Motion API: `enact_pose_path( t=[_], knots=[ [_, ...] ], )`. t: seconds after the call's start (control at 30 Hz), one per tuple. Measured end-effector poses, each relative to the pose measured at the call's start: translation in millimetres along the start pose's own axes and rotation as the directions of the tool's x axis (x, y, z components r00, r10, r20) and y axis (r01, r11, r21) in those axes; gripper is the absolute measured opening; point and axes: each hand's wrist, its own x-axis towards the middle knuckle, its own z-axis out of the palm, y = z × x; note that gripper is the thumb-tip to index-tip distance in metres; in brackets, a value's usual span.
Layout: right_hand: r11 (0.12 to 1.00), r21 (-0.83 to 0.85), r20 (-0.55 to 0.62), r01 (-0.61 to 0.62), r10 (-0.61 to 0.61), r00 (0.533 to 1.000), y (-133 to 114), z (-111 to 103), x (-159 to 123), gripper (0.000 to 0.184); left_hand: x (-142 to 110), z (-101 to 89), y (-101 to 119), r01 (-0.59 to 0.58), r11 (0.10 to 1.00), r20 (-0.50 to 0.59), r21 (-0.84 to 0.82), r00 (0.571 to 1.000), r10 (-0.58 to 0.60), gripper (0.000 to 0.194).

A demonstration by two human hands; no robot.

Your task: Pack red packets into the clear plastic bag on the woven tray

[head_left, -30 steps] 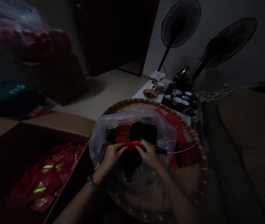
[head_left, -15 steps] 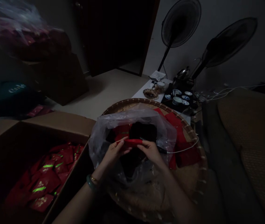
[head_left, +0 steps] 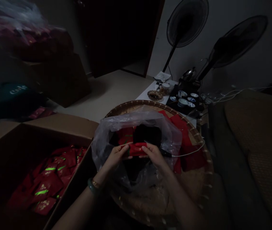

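Both my hands hold one small red packet (head_left: 137, 149) between them, over the mouth of a clear plastic bag (head_left: 136, 127). My left hand (head_left: 116, 157) pinches its left end and my right hand (head_left: 154, 155) grips its right end. The bag lies in a round woven basket tray (head_left: 205, 179) and holds more red packets and something dark. A green bangle sits on my left wrist.
An open cardboard box (head_left: 61, 126) at the left holds several red packets (head_left: 48, 182). Loose red packets (head_left: 188, 150) and a white cable (head_left: 191, 152) lie on the tray. Behind are a tea set (head_left: 184, 97), two standing fans (head_left: 186, 22) and a sofa (head_left: 258, 143).
My hands have lifted the red packet slightly and turned it so its face shows more. The view has shifted a little.
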Motion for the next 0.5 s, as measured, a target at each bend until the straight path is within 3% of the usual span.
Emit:
enact_pose_path(
  t=[0.17,0.23,0.3,0.4,0.43,0.5],
  knots=[
    [0.984,0.093,0.185,-0.151,0.132,0.974,-1.4,2.6,-5.4,0.042,2.5,-5.0,-3.5,0.01,0.998,0.076,0.066,0.997,-0.015,0.057],
    [0.989,0.04,0.165,-0.141,0.133,0.977,-1.7,1.6,-5.1,0.045,4.2,-9.7,-4.7,-0.007,0.991,0.078,0.132,0.997,-0.003,0.056],
    [0.988,-0.11,0.13,-0.112,0.126,0.984,-1.4,-0.4,-4.0,0.047,4.4,-12.6,-3.5,-0.075,0.962,0.013,0.261,0.997,0.074,0.052],
    [0.931,-0.362,0.137,-0.041,0.096,0.986,3.1,-1.2,-2.3,0.044,0.0,-9.5,3.3,-0.251,0.801,-0.064,0.544,0.939,0.338,0.041],
    [0.906,-0.424,0.153,-0.006,0.078,0.985,6.2,-0.1,-1.8,0.04,-2.4,-6.5,6.2,-0.316,0.707,-0.025,0.633,0.904,0.426,0.038],
    [0.839,-0.54,0.159,0.063,0.028,0.987,14.0,4.2,-1.1,0.029,-7.5,1.2,11.4,-0.453,0.502,0.168,0.737,0.842,0.513,0.034]
  ],
)
